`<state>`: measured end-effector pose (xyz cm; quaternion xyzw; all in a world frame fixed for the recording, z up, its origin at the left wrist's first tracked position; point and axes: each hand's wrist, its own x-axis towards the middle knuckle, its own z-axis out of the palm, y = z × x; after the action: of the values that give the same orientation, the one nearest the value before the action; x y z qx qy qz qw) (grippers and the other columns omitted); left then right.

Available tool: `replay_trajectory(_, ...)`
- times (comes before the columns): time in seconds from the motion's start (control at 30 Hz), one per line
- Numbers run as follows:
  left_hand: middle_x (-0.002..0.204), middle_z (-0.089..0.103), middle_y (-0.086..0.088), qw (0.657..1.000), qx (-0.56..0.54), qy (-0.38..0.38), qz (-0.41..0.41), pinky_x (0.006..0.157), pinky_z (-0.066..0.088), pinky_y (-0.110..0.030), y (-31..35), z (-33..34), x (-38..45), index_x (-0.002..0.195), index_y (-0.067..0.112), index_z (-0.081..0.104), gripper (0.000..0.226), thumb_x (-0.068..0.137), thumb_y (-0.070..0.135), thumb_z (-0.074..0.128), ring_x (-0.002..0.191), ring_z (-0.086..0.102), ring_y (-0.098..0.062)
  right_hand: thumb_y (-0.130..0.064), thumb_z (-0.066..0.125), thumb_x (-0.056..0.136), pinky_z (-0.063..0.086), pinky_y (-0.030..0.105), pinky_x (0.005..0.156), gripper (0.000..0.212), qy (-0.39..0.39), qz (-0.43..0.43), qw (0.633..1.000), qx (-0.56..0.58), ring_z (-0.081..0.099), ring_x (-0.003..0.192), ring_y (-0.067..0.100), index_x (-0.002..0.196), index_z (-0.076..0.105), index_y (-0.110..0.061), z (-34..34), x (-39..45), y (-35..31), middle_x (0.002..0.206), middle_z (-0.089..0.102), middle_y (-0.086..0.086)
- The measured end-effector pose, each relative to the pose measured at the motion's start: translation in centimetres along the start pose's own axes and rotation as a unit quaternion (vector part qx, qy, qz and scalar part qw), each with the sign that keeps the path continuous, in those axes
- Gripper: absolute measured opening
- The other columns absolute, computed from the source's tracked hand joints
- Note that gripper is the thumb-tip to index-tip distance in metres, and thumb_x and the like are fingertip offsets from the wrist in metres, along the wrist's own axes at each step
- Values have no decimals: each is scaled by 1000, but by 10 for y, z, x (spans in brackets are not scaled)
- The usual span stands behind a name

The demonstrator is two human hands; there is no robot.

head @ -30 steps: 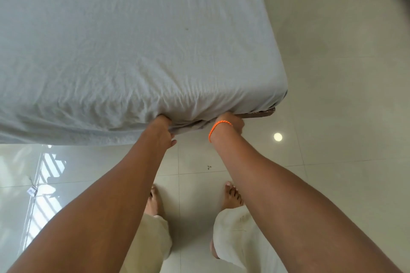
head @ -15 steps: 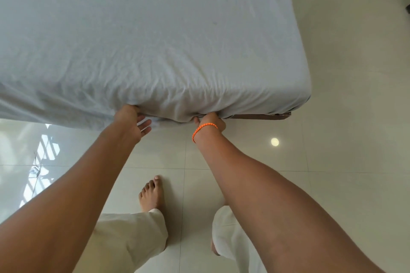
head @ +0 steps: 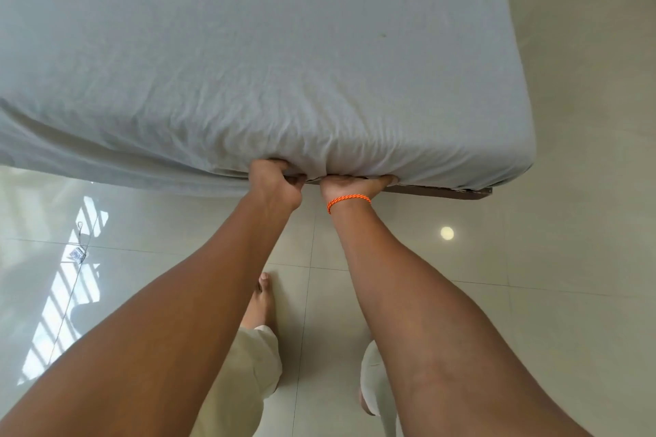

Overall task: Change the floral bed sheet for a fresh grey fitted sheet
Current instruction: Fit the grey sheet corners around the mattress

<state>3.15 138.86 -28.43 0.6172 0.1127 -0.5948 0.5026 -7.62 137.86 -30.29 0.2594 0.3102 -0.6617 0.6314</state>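
Observation:
The grey fitted sheet (head: 248, 57) covers the whole mattress and wraps down over its near side, wrinkled along the bottom hem. My left hand (head: 275, 181) grips the hem at the lower edge with curled fingers. Right beside it my right hand (head: 355, 184), with an orange cord at the wrist, is pushed under the mattress edge; its fingers are hidden beneath the sheet. No floral sheet is in view.
A dark wooden bed frame edge (head: 443, 192) shows under the mattress towards its right corner. Glossy pale floor tiles (head: 532, 294) surround the bed. My bare foot (head: 261, 301) and light trousers stand below the hands. A small tag lies on the floor (head: 77, 255) at the left.
My left hand has moved right along the hem and closed on the sheet, now next to the right hand. The right hand has slid deeper under the mattress edge.

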Motion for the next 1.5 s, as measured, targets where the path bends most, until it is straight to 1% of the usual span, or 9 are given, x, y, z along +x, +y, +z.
replay_trajectory(0.2, 125, 72, -16, 1000, 0, 14, 14, 103, 57, -53, -5, -1, -14, 135, 0, 66, 81, 60, -7, 37, 110, 68, -36, -72, 21, 103, 26, 58, 124, 86, 159, -6, 976, -148, 36, 150, 42, 160, 31, -8, -2, 16, -14, 165, 34, 12)
replay_trajectory(0.33, 132, 69, -13, 995, 61, 79, 19, 88, 64, -53, -10, -4, 15, 140, 14, 62, 55, 93, -1, 38, 112, 70, -37, -39, 44, 109, 64, 48, 75, 48, 195, -30, 929, -313, 74, 76, 33, 128, 61, 2, -18, 5, -24, 102, 75, 20)
replay_trajectory(0.43, 149, 58, -6, 988, 137, 67, -19, 106, 50, -47, -14, -2, 3, 146, 16, 53, 46, 102, 27, 46, 124, 59, -28, -54, 27, 108, 57, 49, 87, 68, 133, 63, 925, -350, 71, 99, 34, 128, 64, 0, -25, -5, -18, 113, 72, 19)
replay_trajectory(0.5, 119, 61, -3, 984, 161, 56, -50, 109, 47, -42, -13, 3, -20, 132, 19, 56, 32, 106, 33, 44, 105, 51, -23, -67, 19, 104, 52, 52, 95, 80, 103, 85, 938, -319, 69, 110, 36, 127, 63, -4, -25, -6, -5, 121, 70, 19)
replay_trajectory(0.63, 92, 69, -1, 991, 129, 34, -29, 68, 58, -23, 1, 8, -20, 125, 16, 66, 32, 105, 24, 43, 74, 64, -17, -74, 23, 100, 53, 53, 105, 81, 107, 64, 961, -248, 69, 107, 37, 134, 59, -11, -19, -3, 25, 115, 69, 16)
replay_trajectory(0.8, 107, 70, -9, 998, -42, 44, -36, 97, 62, -41, 15, -3, -11, 135, 16, 62, 39, 109, 38, 43, 91, 69, -32, -71, 37, 100, 54, 53, 106, 79, 113, 57, 976, -179, 69, 111, 37, 136, 61, -5, -19, -2, 33, 118, 70, 19)
replay_trajectory(1.13, 110, 63, -16, 973, -229, -2, -35, 87, 51, -51, 14, 6, -10, 121, 16, 63, 43, 106, 40, 31, 97, 61, -38, -92, 25, 88, 35, 63, 118, 100, 51, 87, 993, -68, 39, 148, 44, 153, 49, -20, 0, -11, 51, 158, 44, 19)
replay_trajectory(1.37, 124, 70, -14, 996, -65, 48, -34, 94, 63, -49, 21, -12, 4, 137, 10, 59, 43, 107, 28, 34, 102, 72, -34, -63, 24, 107, 62, 49, 68, 72, 178, 32, 955, -234, 71, 98, 43, 140, 56, -8, -7, 6, 33, 132, 67, 20)
replay_trajectory(1.5, 149, 61, -9, 998, 42, 47, -12, 98, 56, -38, 23, -11, -1, 151, 13, 52, 48, 109, 27, 34, 124, 68, -28, -41, 31, 110, 60, 42, 68, 51, 175, 47, 929, -323, 70, 84, 32, 132, 62, -6, -5, -5, 35, 121, 72, 17)
